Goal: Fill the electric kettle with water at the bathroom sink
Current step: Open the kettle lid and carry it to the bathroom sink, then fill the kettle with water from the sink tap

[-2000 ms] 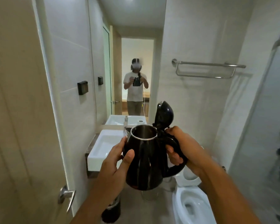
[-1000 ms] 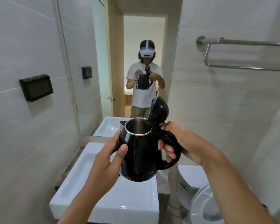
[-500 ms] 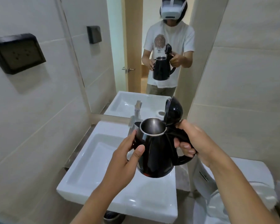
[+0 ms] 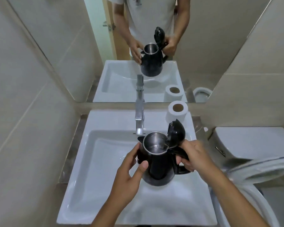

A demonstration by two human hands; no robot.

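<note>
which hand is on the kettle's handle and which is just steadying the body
The right hand grips the black handle behind the open lid. The left hand only cups the side of the electric kettle, thumb pressed on its wall.

Counting what is showing over the bathroom basin, kind by kind.

Showing one black electric kettle, with one hinged lid standing open; one white sink; one chrome tap; one roll of toilet paper standing at the sink's back right corner; one toilet at the right, with one cistern behind it; one mirror on the back wall, repeating kettle, tap, roll and basin once each as reflections; two bare hands, one left hand and one right hand, both gripping the single kettle.
</note>
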